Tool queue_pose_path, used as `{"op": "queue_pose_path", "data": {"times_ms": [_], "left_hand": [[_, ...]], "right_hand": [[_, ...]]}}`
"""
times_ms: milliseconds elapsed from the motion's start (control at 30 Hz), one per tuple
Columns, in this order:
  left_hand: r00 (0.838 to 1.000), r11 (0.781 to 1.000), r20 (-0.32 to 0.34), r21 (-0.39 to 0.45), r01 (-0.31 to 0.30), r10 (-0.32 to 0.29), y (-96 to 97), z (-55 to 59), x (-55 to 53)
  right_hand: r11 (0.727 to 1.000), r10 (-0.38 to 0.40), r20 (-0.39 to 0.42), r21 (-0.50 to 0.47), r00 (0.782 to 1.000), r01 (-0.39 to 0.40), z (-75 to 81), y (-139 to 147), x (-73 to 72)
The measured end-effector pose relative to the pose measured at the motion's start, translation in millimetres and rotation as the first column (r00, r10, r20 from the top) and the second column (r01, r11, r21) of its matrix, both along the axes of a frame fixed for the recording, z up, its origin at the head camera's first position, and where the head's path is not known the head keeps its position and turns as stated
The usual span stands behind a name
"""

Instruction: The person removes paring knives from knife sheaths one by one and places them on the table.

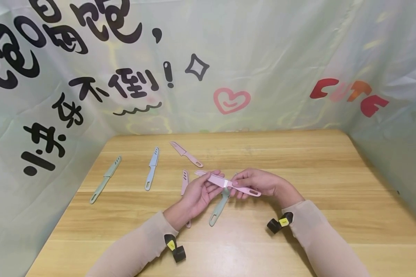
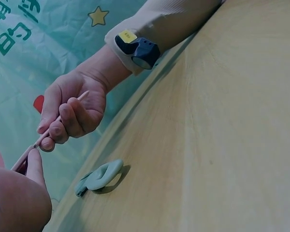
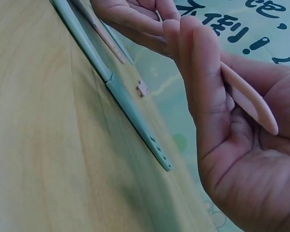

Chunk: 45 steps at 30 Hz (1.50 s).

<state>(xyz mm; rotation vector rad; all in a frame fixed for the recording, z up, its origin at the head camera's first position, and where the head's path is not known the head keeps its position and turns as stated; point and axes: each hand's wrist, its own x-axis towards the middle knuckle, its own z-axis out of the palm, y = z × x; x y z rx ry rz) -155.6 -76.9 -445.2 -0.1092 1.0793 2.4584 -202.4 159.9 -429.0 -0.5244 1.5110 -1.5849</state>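
Both hands hold one pink knife (image 1: 246, 189) above the table, with a pink sheath (image 1: 215, 179) over its blade. A narrow pale strip shows between sheath and handle. My left hand (image 1: 195, 198) holds the sheath, thumb on top and fingers beneath. My right hand (image 1: 261, 182) pinches the handle near the blade end; in the left wrist view its fingers curl round the handle. Below the hands lies a green knife (image 1: 218, 209) in its sheath, seen lengthwise in the right wrist view. Another pink knife (image 1: 185, 182) is partly hidden behind my left hand and wrist.
A pink knife (image 1: 188, 155), a light blue knife (image 1: 152, 169) and a green knife (image 1: 105, 180) lie apart, sheathed, on the wooden table (image 1: 298, 154). A printed curtain (image 1: 274, 69) stands behind and along the sides of the table.
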Motion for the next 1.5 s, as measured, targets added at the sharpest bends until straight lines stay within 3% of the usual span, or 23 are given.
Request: {"op": "queue_pose_path", "data": {"times_ms": [567,1500], "left_hand": [[1.000,1.000,-0.005,0.006,-0.009,0.009,-1.5,0.2,-0.1],[0.999,0.999,0.009,0.027,-0.044,0.043,-4.0,0.5,-6.1]], "right_hand": [[1.000,-0.019,0.000,0.004,1.000,0.019,1.9,3,1.2],[1.000,0.015,-0.012,-0.006,1.000,-0.015,6.0,12,-0.9]]}}
